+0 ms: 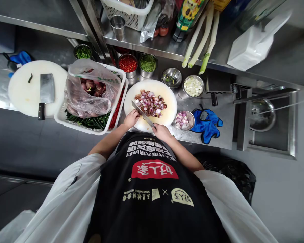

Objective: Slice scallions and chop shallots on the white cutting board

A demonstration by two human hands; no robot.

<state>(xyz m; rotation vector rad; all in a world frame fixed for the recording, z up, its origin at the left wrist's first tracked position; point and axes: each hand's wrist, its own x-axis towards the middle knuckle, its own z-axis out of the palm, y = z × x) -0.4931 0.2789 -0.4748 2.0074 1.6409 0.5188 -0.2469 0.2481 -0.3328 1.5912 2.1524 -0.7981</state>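
A round white cutting board (170,97) lies in front of me with a heap of chopped purple shallots (153,103) on it. My right hand (162,132) is closed round the handle of a kitchen knife (146,116), whose blade slants across the board's near left part. On the blade's left side, at the board's edge, my left hand (131,119) has its fingers curled together; whatever they may hold is hidden. Right of the board stands a metal bowl of peeled shallots (182,120).
Left is a white basket (84,127) with green and red chilies and a bag of shallots (92,88). Beyond it, a cleaver (47,88) rests on another board (22,96). Blue gloves (207,124) lie right. Behind are bowls of red chili pieces (128,63) and chopped white pieces (193,86).
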